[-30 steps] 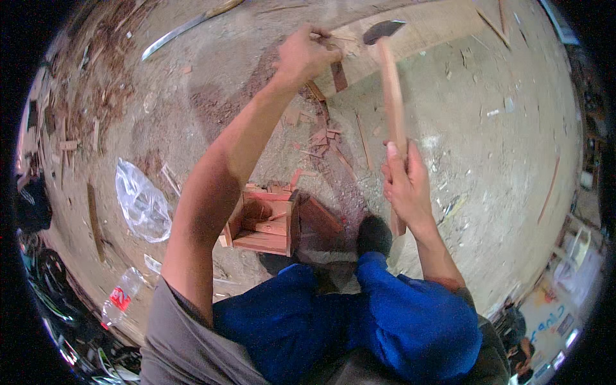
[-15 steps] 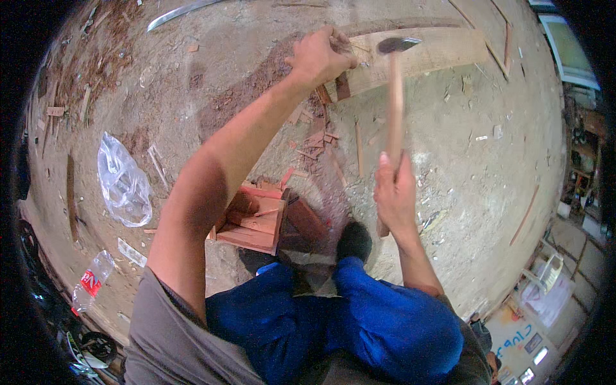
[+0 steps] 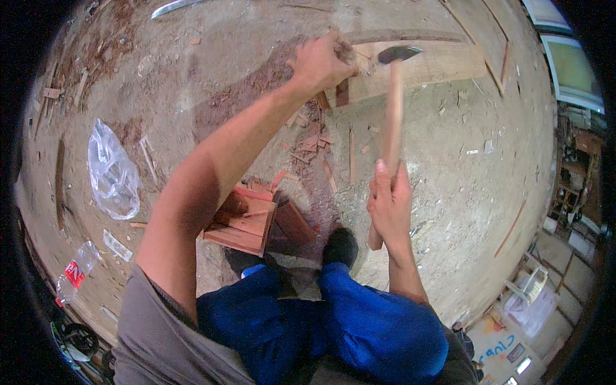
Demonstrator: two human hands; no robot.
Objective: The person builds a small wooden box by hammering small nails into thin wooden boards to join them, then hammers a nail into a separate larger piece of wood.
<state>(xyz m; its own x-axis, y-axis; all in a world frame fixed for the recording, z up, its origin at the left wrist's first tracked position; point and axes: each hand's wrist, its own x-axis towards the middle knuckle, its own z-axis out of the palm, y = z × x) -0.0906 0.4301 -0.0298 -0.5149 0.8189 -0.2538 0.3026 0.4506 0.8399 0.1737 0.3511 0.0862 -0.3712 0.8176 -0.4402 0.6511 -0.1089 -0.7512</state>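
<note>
My right hand [image 3: 390, 204] is closed around the lower part of a hammer's wooden handle [image 3: 391, 122]. The dark metal hammer head [image 3: 394, 54] hovers over, or rests near, a pale wooden board [image 3: 446, 67]; the gap cannot be judged. At the board's left end, my left hand [image 3: 321, 62] has its fingers curled and pressed together, and whatever they grip is hidden. A short, darker reddish wood piece [image 3: 342, 93] shows below those fingers at the board's end. Close to my left foot stands an open reddish wooden box [image 3: 239, 234] with wood pieces inside.
Wood scraps [image 3: 312, 142] litter the dirt floor between box and board. A clear plastic bag [image 3: 112, 173] and a clear bottle with a red label [image 3: 76, 273] lie at the left. Thin strips [image 3: 511, 228] of wood are at the right, near a white plastic chair [image 3: 531, 283].
The view has shifted a little, so the floor things appear farther left. My right hand keeps the hammer over the board, and my left hand stays at the board's end.
</note>
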